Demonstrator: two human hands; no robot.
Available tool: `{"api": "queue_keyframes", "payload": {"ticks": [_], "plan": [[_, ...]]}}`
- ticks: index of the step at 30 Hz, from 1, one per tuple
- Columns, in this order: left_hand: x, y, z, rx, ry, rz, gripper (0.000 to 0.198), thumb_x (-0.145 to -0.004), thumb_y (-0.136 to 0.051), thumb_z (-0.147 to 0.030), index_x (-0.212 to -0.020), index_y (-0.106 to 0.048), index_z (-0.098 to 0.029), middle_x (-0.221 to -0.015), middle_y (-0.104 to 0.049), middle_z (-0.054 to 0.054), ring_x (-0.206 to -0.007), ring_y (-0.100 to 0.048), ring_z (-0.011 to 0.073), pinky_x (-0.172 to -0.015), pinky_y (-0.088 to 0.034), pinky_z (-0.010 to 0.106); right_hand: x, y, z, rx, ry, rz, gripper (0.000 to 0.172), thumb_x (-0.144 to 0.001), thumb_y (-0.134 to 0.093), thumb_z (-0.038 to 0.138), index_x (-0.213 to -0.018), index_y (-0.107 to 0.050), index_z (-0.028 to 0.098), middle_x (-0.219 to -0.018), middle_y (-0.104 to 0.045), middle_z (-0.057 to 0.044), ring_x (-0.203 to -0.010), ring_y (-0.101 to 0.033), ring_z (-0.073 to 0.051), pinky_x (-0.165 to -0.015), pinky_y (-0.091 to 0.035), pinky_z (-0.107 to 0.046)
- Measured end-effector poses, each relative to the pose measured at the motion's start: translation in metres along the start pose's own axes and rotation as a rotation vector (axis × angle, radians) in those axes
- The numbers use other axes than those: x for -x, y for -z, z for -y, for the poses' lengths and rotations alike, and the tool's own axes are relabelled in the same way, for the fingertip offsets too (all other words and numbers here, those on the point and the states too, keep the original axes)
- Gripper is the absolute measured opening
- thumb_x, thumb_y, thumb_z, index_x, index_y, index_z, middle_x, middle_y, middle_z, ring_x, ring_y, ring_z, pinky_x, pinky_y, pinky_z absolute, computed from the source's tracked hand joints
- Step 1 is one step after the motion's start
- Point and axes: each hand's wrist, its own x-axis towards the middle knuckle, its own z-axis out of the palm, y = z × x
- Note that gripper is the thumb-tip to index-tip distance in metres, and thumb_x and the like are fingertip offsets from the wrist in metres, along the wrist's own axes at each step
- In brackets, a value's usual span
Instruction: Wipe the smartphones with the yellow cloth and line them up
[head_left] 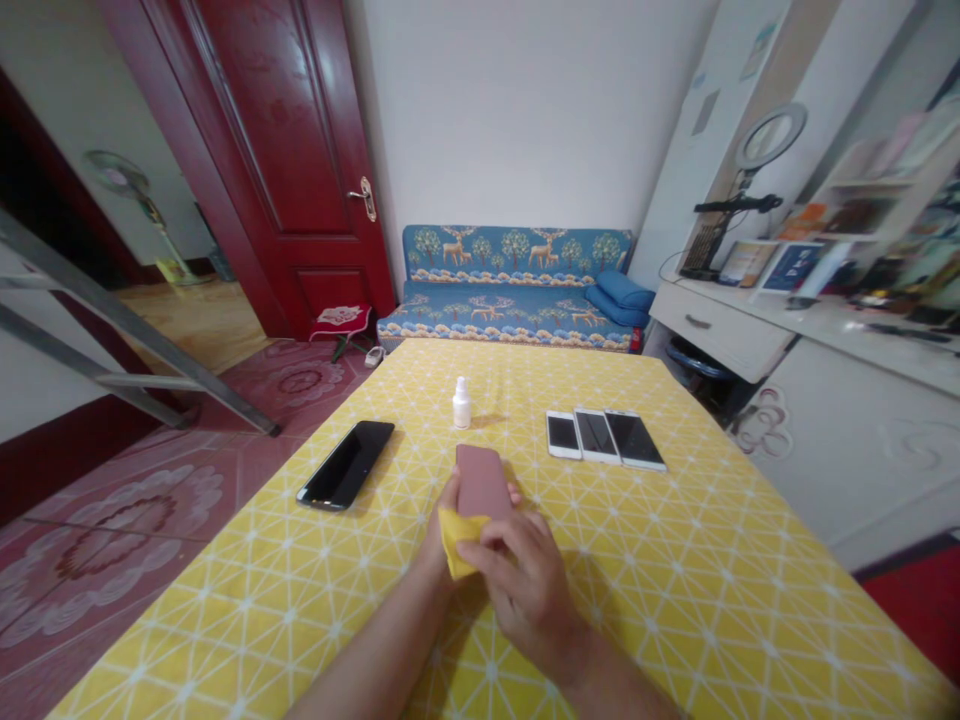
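My left hand [441,520] grips a pink phone [481,478] from below, holding it tilted up over the yellow tablecloth [675,560]. My right hand [525,575] pinches a folded yellow cloth [457,540] against the phone's lower end. A small white bottle [461,403] stands upright just beyond the phone. A large black phone [346,463] lies flat to the left. Three phones [604,437] lie side by side to the right, screens up.
A blue patterned sofa [517,290] stands behind the table against the wall. A red door [285,160] is open at the left, with metal ladder rails [127,330] in front. White drawers and shelves with a ring light [769,135] line the right side.
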Motion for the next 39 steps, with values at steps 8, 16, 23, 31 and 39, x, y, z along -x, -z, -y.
{"api": "queue_keyframes", "payload": {"ticks": [8, 16, 23, 31, 39], "plan": [[0.009, -0.004, -0.028, -0.052, -0.498, -0.214, 0.046, -0.086, -0.047, -0.051, -0.113, -0.060, -0.016, -0.089, -0.068, 0.008, -0.071, -0.065, 0.0193, -0.062, -0.052, 0.030, 0.002, 0.006, -0.012, 0.005, -0.256, 0.185, 0.016, -0.076, -0.056, 0.013, -0.085, -0.066, 0.021, -0.081, -0.060, -0.003, -0.079, -0.054, -0.020, -0.074, -0.040, -0.038], [-0.004, 0.001, -0.007, -0.473, -0.639, -0.272, 0.054, -0.065, -0.076, -0.012, -0.117, -0.063, -0.021, -0.122, -0.062, 0.006, -0.120, -0.051, 0.0212, -0.093, -0.042, 0.022, 0.016, -0.019, -0.021, -0.568, -0.718, -0.054, 0.066, -0.085, -0.057, 0.033, -0.144, -0.029, 0.022, -0.112, -0.065, -0.010, -0.077, -0.065, -0.017, -0.065, -0.054, -0.031], [-0.010, 0.007, 0.008, -0.564, -0.528, -0.141, 0.063, -0.074, -0.072, -0.022, -0.134, -0.051, -0.022, -0.114, -0.066, 0.007, -0.101, -0.061, 0.0209, -0.086, -0.047, 0.028, 0.006, -0.003, -0.037, -0.754, -1.052, -0.273, 0.064, -0.077, -0.063, 0.040, -0.133, -0.046, 0.015, -0.084, -0.071, -0.007, -0.051, -0.059, -0.014, -0.040, -0.045, -0.024], [-0.013, 0.012, 0.008, -0.767, -0.448, -0.210, 0.050, -0.075, -0.070, -0.036, -0.120, -0.063, -0.016, -0.093, -0.066, 0.007, -0.072, -0.059, 0.0146, -0.053, -0.046, 0.019, 0.010, 0.058, -0.072, -0.699, -1.302, -0.195, 0.043, -0.063, -0.067, 0.033, -0.100, -0.065, 0.013, -0.063, -0.067, -0.002, -0.034, -0.045, -0.008, -0.035, -0.031, -0.020], [-0.018, 0.022, 0.009, -0.866, -0.395, -0.214, 0.047, -0.076, -0.065, -0.041, -0.115, -0.066, -0.014, -0.091, -0.069, 0.008, -0.058, -0.053, 0.0094, -0.054, -0.046, 0.022, 0.013, 0.073, -0.071, -0.066, -1.344, 0.293, 0.037, -0.084, -0.047, 0.032, -0.113, -0.057, 0.012, -0.065, -0.067, -0.008, -0.046, -0.062, -0.019, -0.043, -0.043, -0.026]]}}
